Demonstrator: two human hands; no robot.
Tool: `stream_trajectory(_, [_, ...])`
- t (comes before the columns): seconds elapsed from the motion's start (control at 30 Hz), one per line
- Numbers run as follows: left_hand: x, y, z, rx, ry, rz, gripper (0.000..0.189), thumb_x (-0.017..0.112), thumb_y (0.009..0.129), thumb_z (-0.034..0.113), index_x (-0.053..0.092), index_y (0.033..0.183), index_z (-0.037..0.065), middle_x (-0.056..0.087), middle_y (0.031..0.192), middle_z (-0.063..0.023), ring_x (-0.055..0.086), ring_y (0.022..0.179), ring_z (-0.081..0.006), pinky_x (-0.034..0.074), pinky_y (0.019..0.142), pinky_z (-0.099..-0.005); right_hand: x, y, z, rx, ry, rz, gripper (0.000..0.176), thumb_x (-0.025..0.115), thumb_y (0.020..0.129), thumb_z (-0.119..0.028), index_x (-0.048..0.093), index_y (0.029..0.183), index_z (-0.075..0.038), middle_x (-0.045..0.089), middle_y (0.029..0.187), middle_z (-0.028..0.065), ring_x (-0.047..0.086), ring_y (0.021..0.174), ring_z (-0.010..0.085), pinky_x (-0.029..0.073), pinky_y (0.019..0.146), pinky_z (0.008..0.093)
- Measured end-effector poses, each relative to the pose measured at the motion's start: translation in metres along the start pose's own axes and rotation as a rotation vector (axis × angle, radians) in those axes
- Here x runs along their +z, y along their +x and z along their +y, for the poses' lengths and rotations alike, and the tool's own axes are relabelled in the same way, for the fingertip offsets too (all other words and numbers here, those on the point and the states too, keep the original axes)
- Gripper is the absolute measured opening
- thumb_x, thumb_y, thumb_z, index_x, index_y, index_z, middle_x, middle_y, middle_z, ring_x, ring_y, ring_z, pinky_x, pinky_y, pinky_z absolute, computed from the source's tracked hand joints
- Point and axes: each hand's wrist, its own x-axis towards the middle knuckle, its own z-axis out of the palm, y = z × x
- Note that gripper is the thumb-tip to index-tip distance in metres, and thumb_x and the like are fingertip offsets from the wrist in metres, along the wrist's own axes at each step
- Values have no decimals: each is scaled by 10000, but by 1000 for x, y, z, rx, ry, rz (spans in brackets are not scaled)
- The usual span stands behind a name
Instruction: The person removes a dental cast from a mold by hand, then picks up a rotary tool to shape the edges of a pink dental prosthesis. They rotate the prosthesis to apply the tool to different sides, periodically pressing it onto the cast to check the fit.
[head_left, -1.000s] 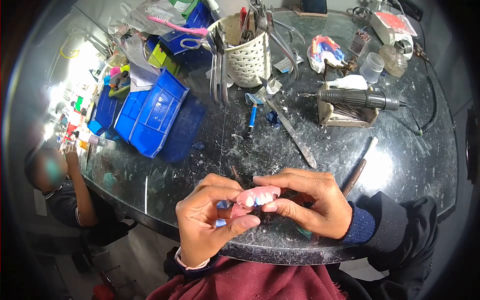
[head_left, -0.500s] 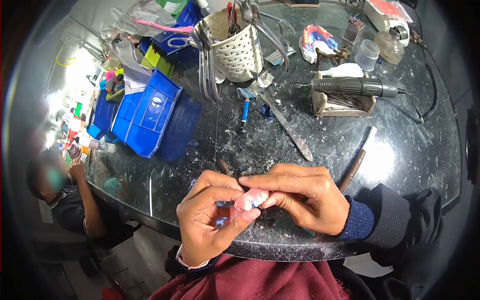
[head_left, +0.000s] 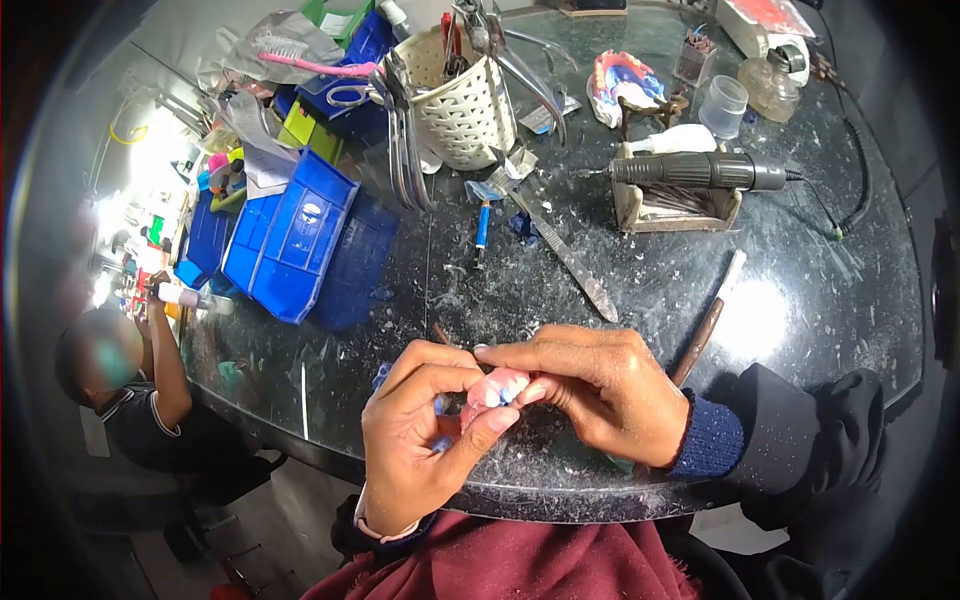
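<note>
A denture [head_left: 486, 391] with a pink base, white teeth and some blue material is held just above the front edge of the dark table. My left hand [head_left: 420, 425] pinches it between thumb and fingers from the left. From the right, my right hand [head_left: 605, 390] grips its other end with thumb and forefinger, which cover part of the teeth. Bits of blue material show behind my left fingers. Beyond my hands lies a metal spatula [head_left: 575, 265], and a brown-handled knife [head_left: 702, 335] rests just past my right hand.
A handpiece [head_left: 700, 171] lies across a holder [head_left: 680, 215] at the right. Behind stand a white basket [head_left: 465, 120] of pliers and a dental model [head_left: 625, 82]. Blue bins [head_left: 292, 235] occupy the left. Another person [head_left: 130, 390] sits at the far left; shavings dust the table [head_left: 480, 310].
The denture has turned slightly in my fingers, both hands staying on it. The view has shifted a little. At the left, the other person's hands have risen with a white bottle.
</note>
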Motion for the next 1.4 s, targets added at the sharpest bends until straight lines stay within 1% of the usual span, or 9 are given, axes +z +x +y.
stream_trajectory(0.27, [5,0,10,-132,-196,62,205,647,746,-54,551,924,-86,475,966,-92,553,797,-98,484,588,-177,1,1,4,-101,9,54,297,589,796,7,578,1092,23,593,909,172,614,819,321,489,700,353])
stream_trajectory(0.57, [-2,-3,4,-102,-170,-50,212,659,733,-43,559,917,-76,485,960,-101,555,778,-99,474,559,-162,3,-4,5,-122,34,23,439,531,676,139,584,1095,16,593,930,171,620,821,327,510,702,350])
stream_trajectory(0.77, [3,-2,9,-156,-203,-5,184,653,751,-18,563,902,-75,489,946,-100,531,747,-93,467,562,-186,1,-6,0,-58,-9,-5,452,533,688,182,603,1099,6,618,975,158,640,866,263,534,720,306])
stream_trajectory(0.87, [5,-1,14,-177,-153,41,174,647,768,-4,556,900,-73,481,951,-94,518,736,-87,458,590,-193,3,-5,0,-117,-84,44,387,575,716,62,583,1099,1,589,957,153,618,828,314,516,683,356])
stream_trajectory(0.97, [5,-2,9,-120,-176,102,182,647,777,7,543,901,-77,471,949,-88,518,745,-85,451,614,-192,3,0,-8,-182,-253,136,334,607,754,-20,595,1088,-21,588,982,128,621,835,293,526,683,350])
stream_trajectory(1.0, [4,0,5,-23,-105,71,204,661,768,5,533,902,-80,466,942,-84,517,748,-83,443,631,-193,2,1,-11,-206,-308,158,297,643,766,-95,615,1057,-43,587,1003,104,624,840,269,534,682,343])
stream_trajectory(1.13, [8,-3,9,-122,-229,99,263,710,734,11,540,913,-81,475,962,-95,523,773,-98,476,651,-213,2,-1,-3,-284,-303,154,270,675,756,-132,628,1007,-44,597,960,91,631,810,247,537,643,323])
stream_trajectory(1.27, [6,-3,2,-30,-242,36,391,761,697,36,545,997,-90,489,1057,-124,560,827,-133,512,703,-240,0,-3,-9,-255,-312,150,235,675,765,-100,627,989,-43,615,937,71,653,734,228,545,586,300])
stream_trajectory(1.4, [5,-3,10,-124,-315,21,402,727,732,25,535,1064,-94,480,1099,-122,567,851,-135,515,745,-255,-3,-4,-15,-180,-254,149,274,719,727,-42,649,989,-12,644,938,133,667,825,232,565,663,295])
